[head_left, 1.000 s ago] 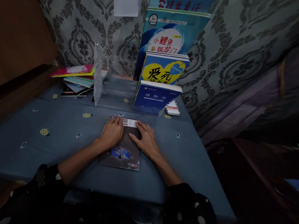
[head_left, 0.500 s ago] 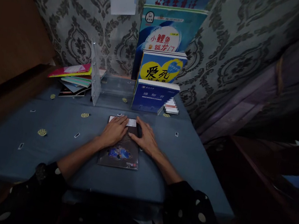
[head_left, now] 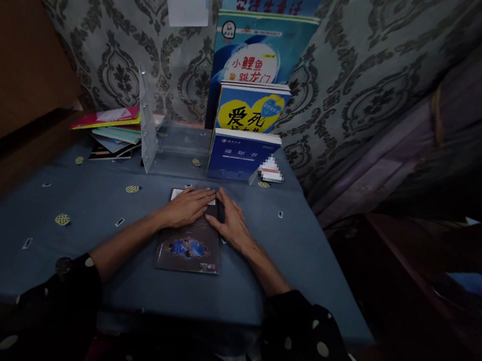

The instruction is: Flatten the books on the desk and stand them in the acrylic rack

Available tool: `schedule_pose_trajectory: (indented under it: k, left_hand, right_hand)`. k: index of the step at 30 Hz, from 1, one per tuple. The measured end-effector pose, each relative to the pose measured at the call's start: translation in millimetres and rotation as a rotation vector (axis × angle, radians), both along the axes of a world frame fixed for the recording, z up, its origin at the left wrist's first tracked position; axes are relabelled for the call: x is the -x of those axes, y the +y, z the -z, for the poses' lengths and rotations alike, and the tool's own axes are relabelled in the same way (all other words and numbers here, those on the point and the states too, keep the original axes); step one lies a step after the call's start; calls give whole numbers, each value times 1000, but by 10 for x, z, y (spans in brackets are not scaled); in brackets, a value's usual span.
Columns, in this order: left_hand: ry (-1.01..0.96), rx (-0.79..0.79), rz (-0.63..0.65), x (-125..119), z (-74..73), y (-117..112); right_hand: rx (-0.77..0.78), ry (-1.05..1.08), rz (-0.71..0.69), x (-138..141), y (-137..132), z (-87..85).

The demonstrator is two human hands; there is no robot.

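Dark book (head_left: 188,251) flat on the blue surface (head_left: 299,275), a little in from the middle of its front edge. Left hand (head_left: 187,207) laid flat across the book's far end, fingers straight; right hand (head_left: 232,223) at its right side, thumb spread from fingers. Fingertips nearly meet; contact unclear. Clear rack (head_left: 146,120) along back edge; book pile (head_left: 113,133) toward back left corner.

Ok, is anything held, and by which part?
Nothing is clearly gripped: the left hand lies across the upper part of the dark book, the right hand along its right edge.
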State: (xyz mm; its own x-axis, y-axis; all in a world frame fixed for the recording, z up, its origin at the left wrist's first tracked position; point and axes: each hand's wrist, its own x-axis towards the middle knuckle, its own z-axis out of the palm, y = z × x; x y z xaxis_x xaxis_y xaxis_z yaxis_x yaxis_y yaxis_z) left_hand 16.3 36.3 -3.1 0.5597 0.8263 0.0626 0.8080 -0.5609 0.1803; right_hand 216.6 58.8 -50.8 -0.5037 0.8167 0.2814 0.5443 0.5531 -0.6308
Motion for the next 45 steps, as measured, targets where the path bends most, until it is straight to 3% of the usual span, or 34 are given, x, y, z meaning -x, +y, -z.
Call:
schedule_pose_trajectory:
  k: [9,12,15,21,30,35,42,45]
  left_hand:
    - [97,-126,38,-38,-27,42]
    - [131,-158,-64,-103,-51,-24]
    - [171,-166,-211,-181,-101,-141]
    - [246,-145,-365,-310,-214,-373]
    - [254,-146,-434,-359,-250,-513]
    - [282,-127,-461,-333,-267,-529]
    - [339,-206,-505,-171,-213,-510]
    - [325,-224,-514,-145,-186,-506]
  right_hand:
    - [-61,-100,17,-18,-37,-13]
    - [-94,-119,-9,-75,-42,-61]
    - [-121,-178,56,-159,-91,-158]
    - [-264,-320,93,-215,-378,-352]
    - [-189,-335,194,-58,-743,-221]
    - [-190,-289,134,-85,-638,-230]
    - [-215,-234,-93,-90,-165,-291]
    - [-267,-309,-84,-37,-151,-329]
